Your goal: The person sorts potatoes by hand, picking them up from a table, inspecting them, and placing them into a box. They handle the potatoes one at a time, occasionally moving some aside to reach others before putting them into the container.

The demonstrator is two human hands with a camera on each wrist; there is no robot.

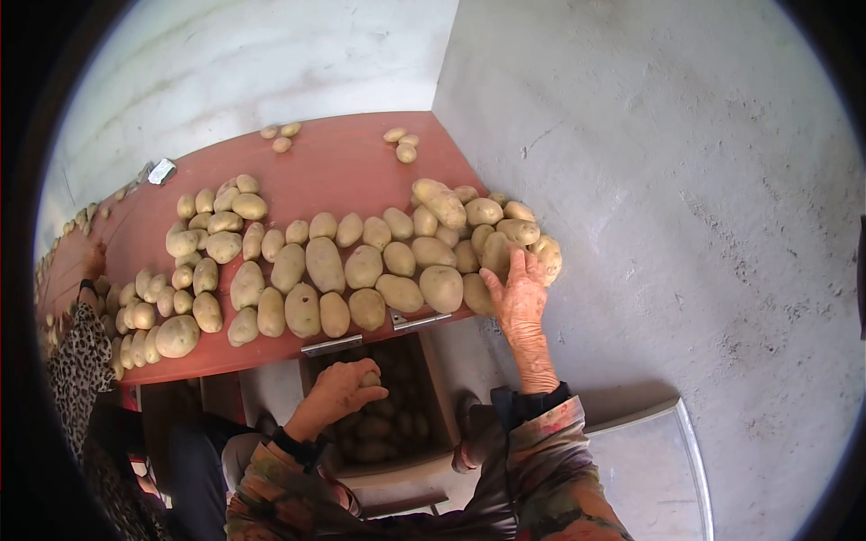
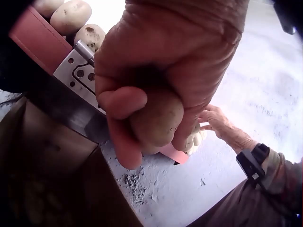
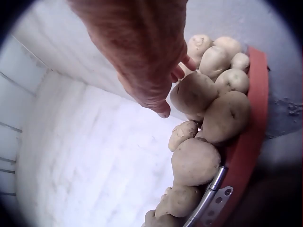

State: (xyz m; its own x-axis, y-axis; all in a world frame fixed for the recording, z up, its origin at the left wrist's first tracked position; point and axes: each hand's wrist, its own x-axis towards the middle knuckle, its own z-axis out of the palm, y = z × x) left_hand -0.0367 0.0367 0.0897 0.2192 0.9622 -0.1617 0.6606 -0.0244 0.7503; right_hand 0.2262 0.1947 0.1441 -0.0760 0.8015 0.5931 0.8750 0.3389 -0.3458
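Note:
My left hand (image 1: 334, 397) grips a potato (image 2: 158, 120), fingers and thumb curled round it, above a cardboard box (image 1: 433, 379) of potatoes below the table's front edge. At the table's right end, my right hand (image 1: 519, 302) reaches over the piled potatoes (image 1: 483, 212), its fingers spread and fingertips right at them. In the right wrist view its thumb stands apart from the nearest potato (image 3: 193, 92), and its other fingers are partly hidden behind the hand. Rows of potatoes (image 1: 363, 268) lie along the front of the red table (image 1: 334, 171).
Metal hinges (image 1: 332, 346) stick out from the table's front edge. A grey wall (image 1: 649, 180) borders the right end. On the left, another person's arm (image 1: 86, 316) reaches over the table among more potatoes. Small groups of potatoes (image 1: 406, 153) lie at the back.

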